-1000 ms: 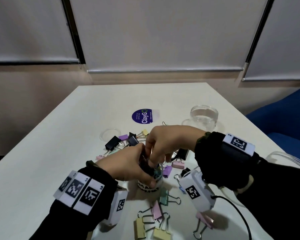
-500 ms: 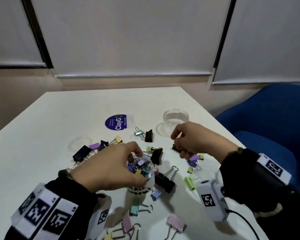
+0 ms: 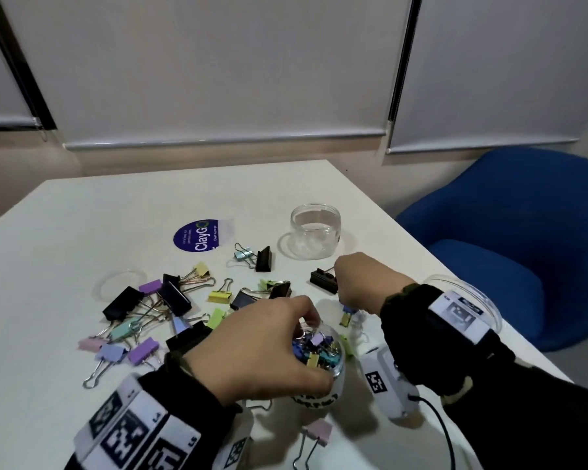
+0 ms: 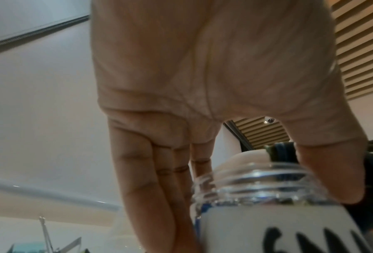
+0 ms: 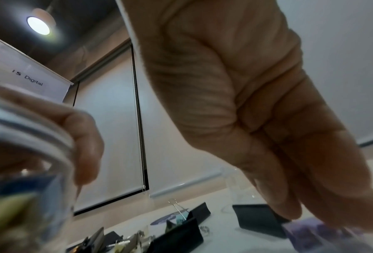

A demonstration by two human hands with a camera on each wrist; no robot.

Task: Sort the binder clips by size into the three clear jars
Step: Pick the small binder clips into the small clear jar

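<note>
My left hand (image 3: 279,344) grips a clear jar (image 3: 323,354) holding several small coloured binder clips; the fingers curl round its threaded neck (image 4: 257,188). My right hand (image 3: 352,293) reaches down to the table right of that jar, fingers straight and close together (image 5: 289,196), the tips just over a small purple clip (image 5: 311,229) and beside a black clip (image 3: 323,281). I see nothing held between those fingers. An empty clear jar (image 3: 314,235) stands further back. Behind my right wrist, a third clear container (image 3: 469,296) is partly hidden.
Loose black and pastel clips of mixed sizes (image 3: 157,310) are spread over the white table (image 3: 65,232), mostly to the left, with a pink one (image 3: 316,432) near the front edge. A purple round sticker (image 3: 197,237) lies further back. A blue chair (image 3: 510,239) stands at the right.
My right hand has left the mouth of the held jar and moved right, down to the clips on the table. My left hand still holds the jar. The head view has swung right.
</note>
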